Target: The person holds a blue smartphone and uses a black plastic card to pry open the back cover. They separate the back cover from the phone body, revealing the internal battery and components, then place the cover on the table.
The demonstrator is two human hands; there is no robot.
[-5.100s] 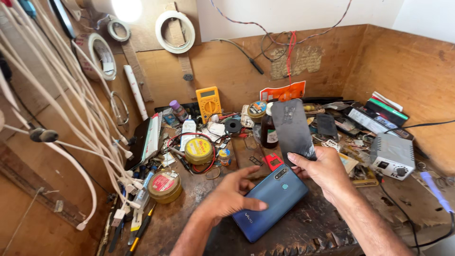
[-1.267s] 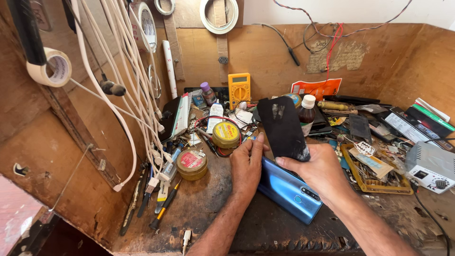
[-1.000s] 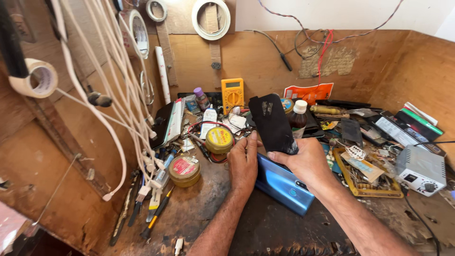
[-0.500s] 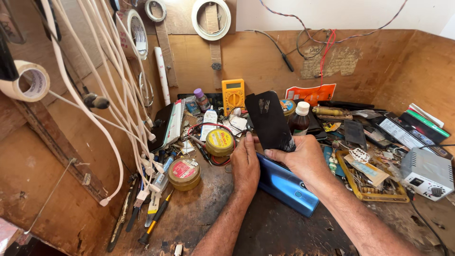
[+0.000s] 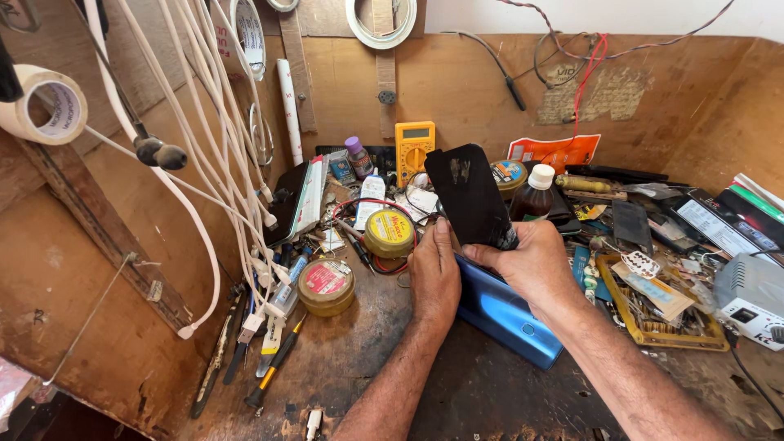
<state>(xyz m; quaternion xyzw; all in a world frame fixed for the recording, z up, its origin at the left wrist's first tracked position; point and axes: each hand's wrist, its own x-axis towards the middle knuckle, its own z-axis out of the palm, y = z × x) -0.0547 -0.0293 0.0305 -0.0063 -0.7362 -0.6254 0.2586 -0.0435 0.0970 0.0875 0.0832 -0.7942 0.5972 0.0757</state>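
Blue-backed, a single smartphone (image 5: pixel 508 314) is shown nearest the viewer, lying face down on the dark wooden workbench (image 5: pixel 343 359) with its long axis running from upper left to lower right. The left hand (image 5: pixel 434 273) is laid flat on its upper left end, fingers closed together and pressing, nothing gripped. The right hand (image 5: pixel 531 265) is curled shut around the lower edge of one black phone panel (image 5: pixel 469 196), which is held upright and tilted slightly left, directly above the phone's far end and just beyond both hands; the two hands are about equally near to it. Further out, two round yellow tins (image 5: pixel 389 233) are seen left of the hands, one brown bottle with a white cap (image 5: pixel 536 194) right of the panel, and one yellow multimeter (image 5: pixel 414 147) against the back wall. White cables (image 5: pixel 204 163) are hung at the left.
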